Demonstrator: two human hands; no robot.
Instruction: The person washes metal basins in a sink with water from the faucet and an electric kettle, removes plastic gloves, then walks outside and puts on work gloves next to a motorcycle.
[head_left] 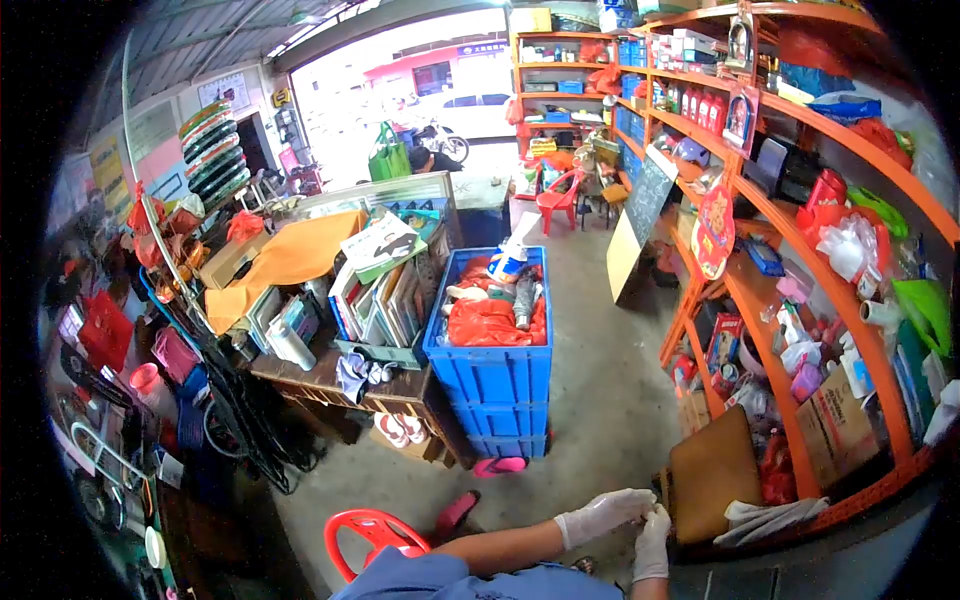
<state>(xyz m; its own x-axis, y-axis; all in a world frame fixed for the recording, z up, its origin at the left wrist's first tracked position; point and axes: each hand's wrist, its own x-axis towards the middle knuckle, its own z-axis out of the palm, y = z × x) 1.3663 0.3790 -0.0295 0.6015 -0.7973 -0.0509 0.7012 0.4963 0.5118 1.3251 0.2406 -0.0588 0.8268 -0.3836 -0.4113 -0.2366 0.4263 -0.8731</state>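
Observation:
Both of my hands wear thin white gloves and meet low in the head view, right of centre. My left hand [604,516] reaches in from the left, its fingers bent together at the tips. Against those fingertips, my right hand [652,544] comes up from below with its fingers pinched. Whatever lies between them is too small to make out. Just beyond my hands stands a brown board or seat back [712,470]. A whitish cloth [770,522] lies to its right, on the edge of the lowest shelf.
Orange shelving [800,225] packed with goods runs along the right. Stacked blue crates [490,375] stand ahead beside a desk [330,385] with books. A red plastic chair [372,530] is close on my left, near pink slippers [458,508]. Concrete floor [590,400] stretches toward the doorway.

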